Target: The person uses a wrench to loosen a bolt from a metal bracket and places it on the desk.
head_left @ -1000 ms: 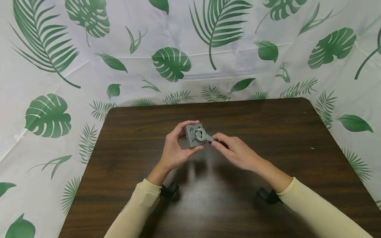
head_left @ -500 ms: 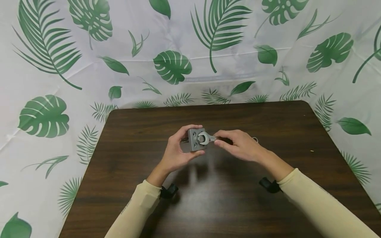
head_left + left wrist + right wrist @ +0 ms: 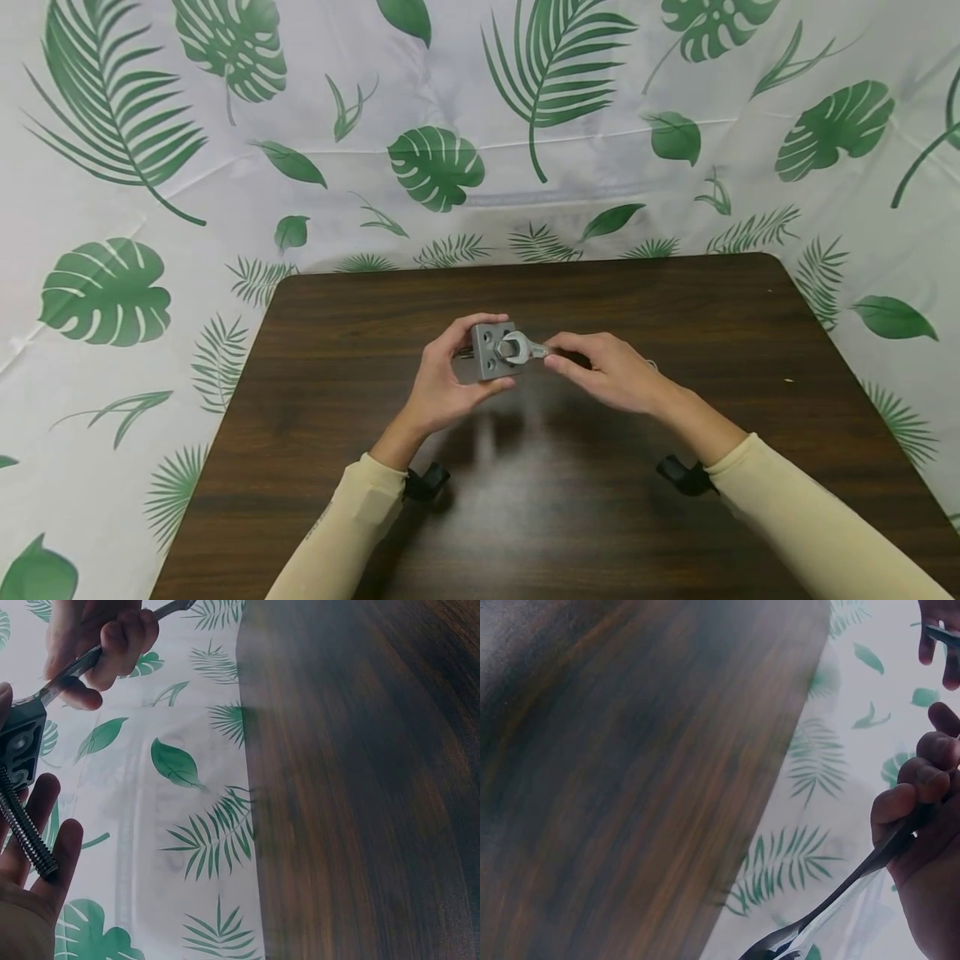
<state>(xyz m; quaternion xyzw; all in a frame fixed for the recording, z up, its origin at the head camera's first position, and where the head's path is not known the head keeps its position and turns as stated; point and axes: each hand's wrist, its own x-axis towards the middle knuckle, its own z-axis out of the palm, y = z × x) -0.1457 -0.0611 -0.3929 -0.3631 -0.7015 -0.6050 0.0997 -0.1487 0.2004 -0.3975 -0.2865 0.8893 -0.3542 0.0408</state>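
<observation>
My left hand (image 3: 437, 379) holds a grey block (image 3: 481, 357) with several holes, thumb at its lower edge and fingers at its upper edge, above the table. A bolt passes through the block: its hex head (image 3: 506, 349) faces right, and its threaded shank (image 3: 28, 832) sticks out behind, over the left fingers in the left wrist view. My right hand (image 3: 603, 371) grips a combination wrench (image 3: 536, 351). The wrench's open end is at the bolt head; whether it is fully seated I cannot tell. Its other end (image 3: 787, 946) sticks out past the right hand.
Both hands are above a dark wood-grain table (image 3: 510, 517). A white cloth with green leaf prints (image 3: 330, 200) hangs behind and beside it. A small pale speck (image 3: 788, 381) lies on the table at right. Black camera mounts (image 3: 426, 482) sit at both wrists.
The wrench handle has swung to a more level angle, and the right hand has shifted slightly right. The wrench's open end now sits a little further right on the bolt head.
</observation>
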